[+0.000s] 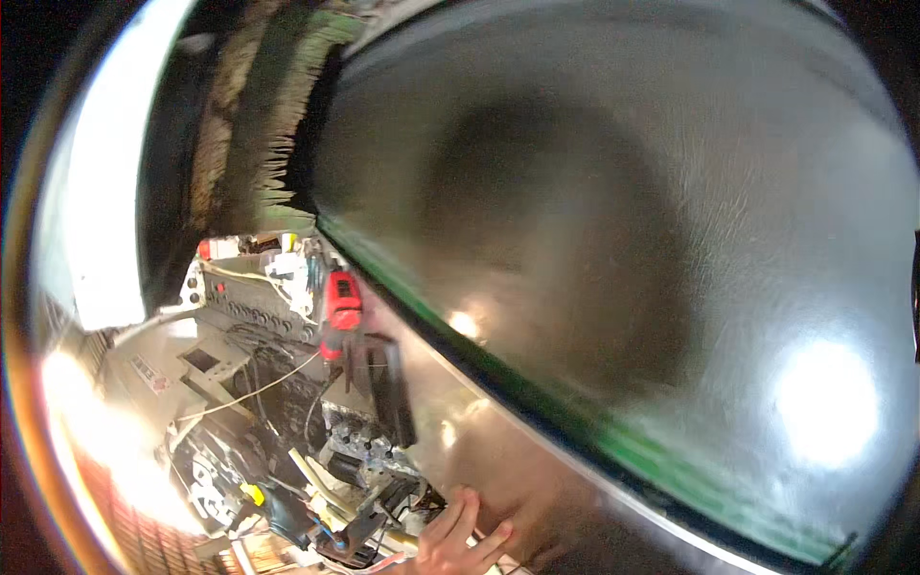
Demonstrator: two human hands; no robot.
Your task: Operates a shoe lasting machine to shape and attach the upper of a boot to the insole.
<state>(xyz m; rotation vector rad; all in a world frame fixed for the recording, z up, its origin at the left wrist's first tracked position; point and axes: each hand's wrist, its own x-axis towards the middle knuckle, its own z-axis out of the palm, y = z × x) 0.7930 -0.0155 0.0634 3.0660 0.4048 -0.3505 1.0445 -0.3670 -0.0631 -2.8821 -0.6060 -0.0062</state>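
My left hand [454,544] comes in at the lower edge, fingers stretched out and apart, with nothing visible between them. It is over or against a shiny brownish surface [498,470] below the rim of a large grey panel; whether it touches cannot be made out. The large, glossy grey panel [575,249] fills the upper right and has a green and black edge strip [498,379]. Nearest the hand on its left lies a cluster of small tools and cables [369,508]. My right hand does not show.
A red and black power tool [343,302] stands by the panel's edge. Behind it is a row of dark knobs [254,311], with a beige box with a small screen [196,364] in front. Pale strips [321,484] lie among the clutter. A torn green-edged sheet [297,125] hangs at upper left.
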